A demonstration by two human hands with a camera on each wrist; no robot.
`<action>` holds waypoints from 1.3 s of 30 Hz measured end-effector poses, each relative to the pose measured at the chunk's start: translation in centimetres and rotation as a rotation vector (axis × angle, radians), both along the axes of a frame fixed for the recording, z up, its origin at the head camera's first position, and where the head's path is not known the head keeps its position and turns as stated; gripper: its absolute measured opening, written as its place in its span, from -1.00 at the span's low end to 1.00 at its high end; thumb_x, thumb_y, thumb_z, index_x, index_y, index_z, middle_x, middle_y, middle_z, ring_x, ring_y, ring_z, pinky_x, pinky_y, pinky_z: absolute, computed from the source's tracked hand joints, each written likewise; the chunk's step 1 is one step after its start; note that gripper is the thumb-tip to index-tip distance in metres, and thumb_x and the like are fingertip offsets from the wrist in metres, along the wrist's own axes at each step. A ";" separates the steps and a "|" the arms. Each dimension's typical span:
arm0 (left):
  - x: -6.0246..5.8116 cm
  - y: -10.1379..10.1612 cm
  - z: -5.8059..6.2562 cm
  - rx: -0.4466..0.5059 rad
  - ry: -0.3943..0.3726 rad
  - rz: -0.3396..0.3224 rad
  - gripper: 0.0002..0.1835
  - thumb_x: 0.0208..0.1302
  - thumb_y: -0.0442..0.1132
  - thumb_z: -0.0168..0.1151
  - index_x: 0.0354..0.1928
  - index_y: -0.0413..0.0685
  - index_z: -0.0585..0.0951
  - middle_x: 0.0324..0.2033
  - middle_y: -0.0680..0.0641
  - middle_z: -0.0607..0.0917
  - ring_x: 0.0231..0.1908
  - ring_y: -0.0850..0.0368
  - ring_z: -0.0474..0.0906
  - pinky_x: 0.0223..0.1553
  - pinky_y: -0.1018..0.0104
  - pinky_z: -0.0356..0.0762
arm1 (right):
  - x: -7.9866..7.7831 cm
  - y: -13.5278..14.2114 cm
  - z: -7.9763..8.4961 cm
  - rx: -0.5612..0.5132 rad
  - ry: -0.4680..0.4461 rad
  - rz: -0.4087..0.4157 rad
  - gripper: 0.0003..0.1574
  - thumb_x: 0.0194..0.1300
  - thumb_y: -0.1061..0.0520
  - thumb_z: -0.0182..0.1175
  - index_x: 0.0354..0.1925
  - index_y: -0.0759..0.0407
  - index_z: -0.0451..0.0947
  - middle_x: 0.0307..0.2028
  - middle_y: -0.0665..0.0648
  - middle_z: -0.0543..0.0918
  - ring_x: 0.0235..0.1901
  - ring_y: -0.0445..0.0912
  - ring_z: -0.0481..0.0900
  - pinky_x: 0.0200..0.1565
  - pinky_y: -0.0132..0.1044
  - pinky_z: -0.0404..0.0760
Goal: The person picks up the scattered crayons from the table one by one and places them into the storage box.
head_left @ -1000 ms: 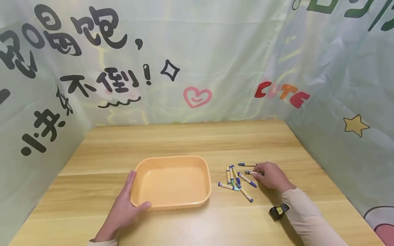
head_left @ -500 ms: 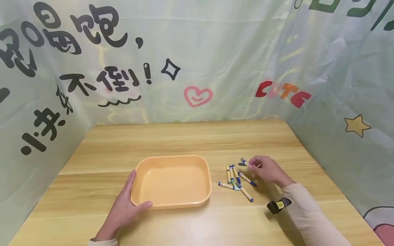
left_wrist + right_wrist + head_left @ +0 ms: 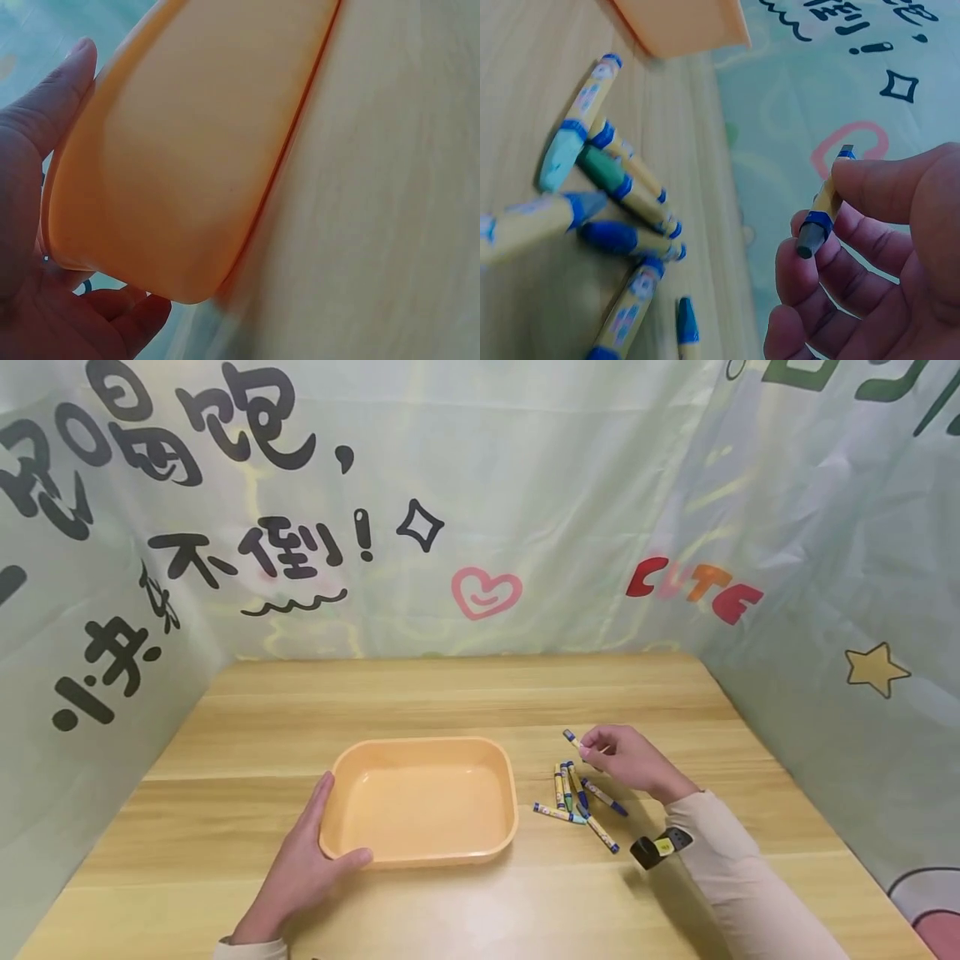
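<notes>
My right hand [image 3: 626, 760] pinches a crayon [image 3: 826, 199] with a grey tip, yellow wrapper and blue bands between thumb and fingers. It is lifted above the table, behind the other crayons. Several crayons lie loosely grouped below it, among them a light blue one [image 3: 581, 124], a dark green one [image 3: 607, 171] and a dark blue one [image 3: 619, 237]. A teal-tipped crayon [image 3: 687, 326] lies apart from these in the right wrist view. My left hand [image 3: 300, 860] holds the left side of an orange plastic tray [image 3: 420, 863], thumb at the front rim and fingers along the side wall.
The wooden table [image 3: 450, 693] is bordered by a printed fabric backdrop [image 3: 555, 485] at the back and both sides. A small black camera [image 3: 660, 847] sits at my right wrist. The tray stands just left of the crayons.
My right hand has picked up the grey crayon from the table's right side and carried it up and to the left. The left hand and tray stay in place.
</notes>
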State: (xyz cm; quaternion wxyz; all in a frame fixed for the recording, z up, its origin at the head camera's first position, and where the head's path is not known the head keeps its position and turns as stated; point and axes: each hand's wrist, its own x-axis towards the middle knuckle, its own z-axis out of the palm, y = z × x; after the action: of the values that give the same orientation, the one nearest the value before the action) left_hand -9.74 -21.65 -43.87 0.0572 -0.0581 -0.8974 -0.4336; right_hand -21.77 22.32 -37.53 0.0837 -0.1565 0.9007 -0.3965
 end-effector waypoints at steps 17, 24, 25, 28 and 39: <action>-0.1 0.2 0.0 -0.019 0.036 0.004 0.25 -0.04 0.02 0.53 0.52 -0.19 -0.10 0.46 -0.36 -0.02 0.36 -0.46 0.00 0.24 -0.41 0.06 | -2.4 -4.7 1.3 -0.071 -0.094 0.121 -0.79 0.41 0.12 0.14 -0.16 0.27 0.56 -0.30 0.27 0.60 -0.37 -0.02 0.57 -0.28 -0.15 0.55; 0.0 0.4 0.2 -0.024 0.029 0.018 0.26 -0.03 0.04 0.52 0.53 -0.16 -0.12 0.46 -0.36 -0.01 0.35 -0.46 0.02 0.23 -0.40 0.08 | -2.9 -6.5 1.6 -0.116 -0.137 0.176 -0.81 0.40 0.17 0.13 -0.15 0.30 0.53 -0.35 0.20 0.60 -0.42 -0.05 0.59 -0.35 -0.20 0.54; 0.0 0.3 0.2 -0.028 0.027 0.023 0.25 -0.03 0.04 0.51 0.53 -0.17 -0.12 0.46 -0.37 -0.01 0.35 -0.46 0.03 0.23 -0.40 0.08 | -3.0 -6.8 1.5 -0.119 -0.139 0.186 -0.81 0.39 0.17 0.13 -0.15 0.31 0.53 -0.36 0.18 0.60 -0.43 -0.05 0.59 -0.36 -0.22 0.53; 0.1 0.2 0.2 -0.038 0.015 0.030 0.26 -0.01 0.08 0.49 0.53 -0.17 -0.14 0.46 -0.37 -0.02 0.35 -0.46 0.03 0.24 -0.39 0.09 | -3.3 -7.7 1.5 -0.124 -0.146 0.193 -0.83 0.38 0.20 0.12 -0.15 0.31 0.51 -0.37 0.17 0.60 -0.45 -0.06 0.58 -0.40 -0.24 0.52; -0.1 0.4 -0.1 -0.054 0.040 0.035 0.24 0.01 0.06 0.49 0.52 -0.21 -0.14 0.45 -0.39 -0.01 0.35 -0.45 0.02 0.26 -0.37 0.08 | -3.8 -9.9 1.3 -0.180 -0.235 0.182 -0.74 0.36 0.21 0.14 -0.07 0.39 0.47 -0.36 0.15 0.60 -0.47 -0.07 0.55 -0.42 -0.25 0.55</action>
State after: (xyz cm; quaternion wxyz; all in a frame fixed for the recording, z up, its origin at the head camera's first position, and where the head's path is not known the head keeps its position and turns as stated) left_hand -9.86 -21.21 -43.94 0.0809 -0.0524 -0.9084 -0.4067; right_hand -25.58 12.38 -36.26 0.2098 -0.1969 0.8275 -0.4821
